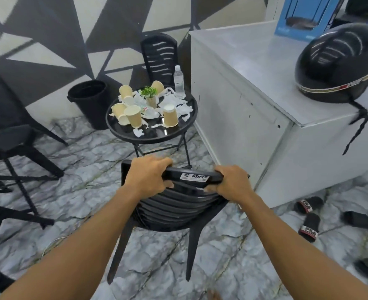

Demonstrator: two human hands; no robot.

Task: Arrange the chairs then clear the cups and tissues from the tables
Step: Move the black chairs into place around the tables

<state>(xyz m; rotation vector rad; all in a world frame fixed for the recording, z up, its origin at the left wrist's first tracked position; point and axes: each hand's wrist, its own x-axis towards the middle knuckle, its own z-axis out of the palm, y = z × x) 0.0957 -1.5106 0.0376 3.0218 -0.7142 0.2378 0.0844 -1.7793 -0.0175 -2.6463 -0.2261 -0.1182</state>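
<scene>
A black plastic chair [174,208] stands in front of me, its back facing me. My left hand [148,173] grips the top rail of the backrest on the left, and my right hand [230,182] grips it on the right. Just beyond the chair is a round black table [122,128] with several tan paper cups [170,116] and crumpled white tissues [183,108] on it. A second black chair [159,57] stands behind the table against the wall.
A small potted plant [149,93] and a water bottle [178,82] share the table. A black bin [91,102] is left of it. A white cabinet [254,100] with a black helmet [334,66] stands right. More black chairs [7,135] are left; slippers [308,226] lie right.
</scene>
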